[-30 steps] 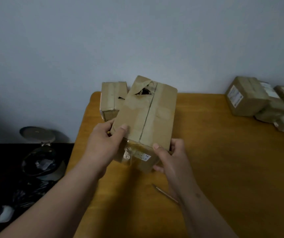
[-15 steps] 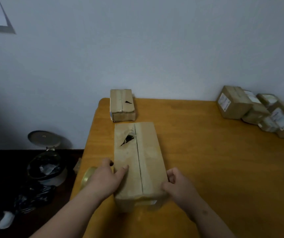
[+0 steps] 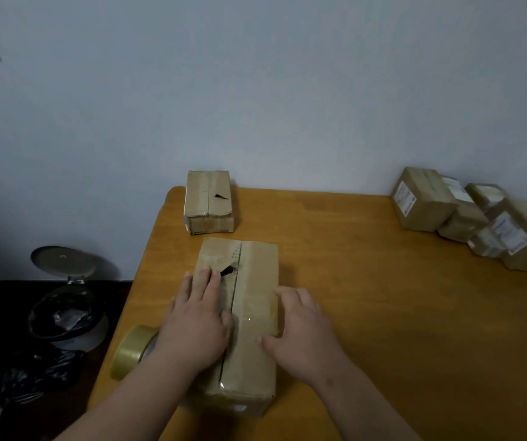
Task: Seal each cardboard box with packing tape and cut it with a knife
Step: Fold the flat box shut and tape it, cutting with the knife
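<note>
Two hands lie flat on the long cardboard box (image 3: 249,313) I watch, which sits at 6 o'clock on the yellow surface (image 3: 383,313). My left hand (image 3: 197,323) has a wide, flat grip and presses the left flap beside a torn hole. My right hand (image 3: 303,332) rests loosely on the right edge, holding nothing. A tape roll (image 3: 133,350) stands at 8 o'clock, touching the left wrist. A smaller box (image 3: 208,202) sits at 12 o'clock.
</note>
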The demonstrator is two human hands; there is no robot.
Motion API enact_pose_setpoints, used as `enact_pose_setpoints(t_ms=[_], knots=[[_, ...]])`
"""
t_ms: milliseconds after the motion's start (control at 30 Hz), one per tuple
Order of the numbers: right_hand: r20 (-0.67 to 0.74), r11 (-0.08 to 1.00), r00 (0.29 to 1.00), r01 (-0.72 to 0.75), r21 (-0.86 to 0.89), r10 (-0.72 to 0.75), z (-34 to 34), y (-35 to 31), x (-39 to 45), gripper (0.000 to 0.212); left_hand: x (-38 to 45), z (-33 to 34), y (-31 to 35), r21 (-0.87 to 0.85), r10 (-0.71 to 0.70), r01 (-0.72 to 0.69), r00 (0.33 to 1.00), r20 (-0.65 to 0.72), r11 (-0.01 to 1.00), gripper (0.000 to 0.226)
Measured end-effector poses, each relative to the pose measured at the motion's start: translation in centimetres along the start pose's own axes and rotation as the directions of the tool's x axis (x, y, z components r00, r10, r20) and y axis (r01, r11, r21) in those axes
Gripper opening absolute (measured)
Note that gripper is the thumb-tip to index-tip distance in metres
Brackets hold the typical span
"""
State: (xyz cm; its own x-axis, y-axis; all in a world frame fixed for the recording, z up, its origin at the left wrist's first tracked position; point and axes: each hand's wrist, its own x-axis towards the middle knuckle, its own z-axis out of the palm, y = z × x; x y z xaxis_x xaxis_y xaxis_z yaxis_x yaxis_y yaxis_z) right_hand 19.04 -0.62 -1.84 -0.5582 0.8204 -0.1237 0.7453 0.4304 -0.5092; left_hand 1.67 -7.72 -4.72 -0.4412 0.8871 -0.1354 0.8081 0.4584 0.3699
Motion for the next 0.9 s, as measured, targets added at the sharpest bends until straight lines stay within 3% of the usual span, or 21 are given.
enact_pose_setpoints(t_ms=[133, 333, 667, 900], knots=[[0.01, 0.99, 0.991, 0.135, -0.043, -0.135, 0.4, -0.5, 2.2, 0.087, 0.5, 0.0, -0.2, 0.014, 0.016, -0.015, 0.998, -0.061, 1.0, 0.068], [0.112, 0.945, 0.959, 0.278, -0.174, -0.261, 1.9, -2.6, 5.0, 0.072, 0.9, -0.5, -0.6, 0.049, 0.068, -0.063, 0.994, -0.089, 0.997, 0.072], [0.101, 0.924, 0.97, 0.24, -0.298, -0.22, 3.2, -2.9, 5.4, 0.066, 1.8, -0.5, -1.6, 0.247, 0.228, -0.233, 0.972, 0.048, 0.941, 0.07], [0.017, 0.957, 0.987, 0.16, -0.243, -0.161, 2.8, -3.8, 6.5, 0.066, 1.7, -0.6, -2.2, 0.158, 0.205, -0.203, 0.979, 0.007, 0.966, 0.073]])
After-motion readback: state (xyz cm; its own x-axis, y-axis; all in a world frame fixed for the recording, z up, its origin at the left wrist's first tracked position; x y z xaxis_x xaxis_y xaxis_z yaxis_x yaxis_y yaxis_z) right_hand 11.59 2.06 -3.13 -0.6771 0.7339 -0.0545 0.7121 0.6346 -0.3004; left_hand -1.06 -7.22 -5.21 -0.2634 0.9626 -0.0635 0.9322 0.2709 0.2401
